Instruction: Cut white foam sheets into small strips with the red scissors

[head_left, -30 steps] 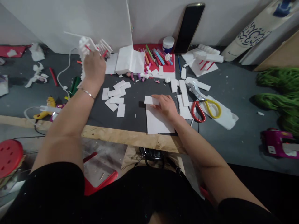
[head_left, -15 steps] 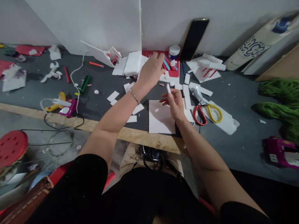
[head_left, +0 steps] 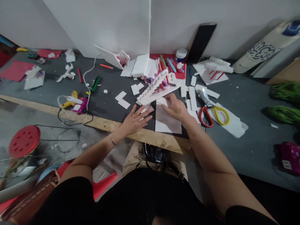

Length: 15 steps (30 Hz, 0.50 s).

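A small white model with a stepped white upper part and red posts is raised at a tilt above the table. My right hand is closed at the model's lower edge, thumb and fingers around a white part there; the fingertips are partly hidden. Below that hand, a white square sheet lies at the table's front edge. My left hand is open, fingers spread, holding nothing. It is just left of the sheet, near some loose white pieces.
Scissors with red and yellow handles lie to the right over white strips. Behind are coloured sticks, a white-lidded jar and a leaning phone. A purple glue gun with its cable is at left; green yarn is far right.
My left hand has come back from the coloured sticks toward the front edge and spread open. The white model now appears raised at my right hand. The view has shifted slightly left.
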Tool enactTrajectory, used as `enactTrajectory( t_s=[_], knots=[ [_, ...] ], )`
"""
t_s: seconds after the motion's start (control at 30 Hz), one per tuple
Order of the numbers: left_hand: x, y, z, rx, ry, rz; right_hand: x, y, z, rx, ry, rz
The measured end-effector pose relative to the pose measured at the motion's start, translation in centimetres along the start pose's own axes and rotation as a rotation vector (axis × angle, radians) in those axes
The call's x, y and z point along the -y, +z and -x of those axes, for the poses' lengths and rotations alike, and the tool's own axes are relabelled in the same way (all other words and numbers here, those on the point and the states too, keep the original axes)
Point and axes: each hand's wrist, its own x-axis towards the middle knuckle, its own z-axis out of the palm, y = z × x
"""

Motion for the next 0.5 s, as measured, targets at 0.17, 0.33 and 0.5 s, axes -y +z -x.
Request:
enactTrajectory(
  t_s=[0.17,0.33,0.5],
  knots=[
    [1.5,0.6,-1.0,-0.066,0.024,-0.082,0.3,-1.4,-1.3,-0.022,0.025,-0.094],
    [2.7,1.2,-1.6,0.069,0.027,-0.044,0.9,-1.4,-3.2,-0.111,-0.048,-0.049],
    [2.7,1.2,-2.4,0.239,0.126,0.079,1.0,-1.3,-6.8,-0.049,-0.131,0.134]
  ],
)
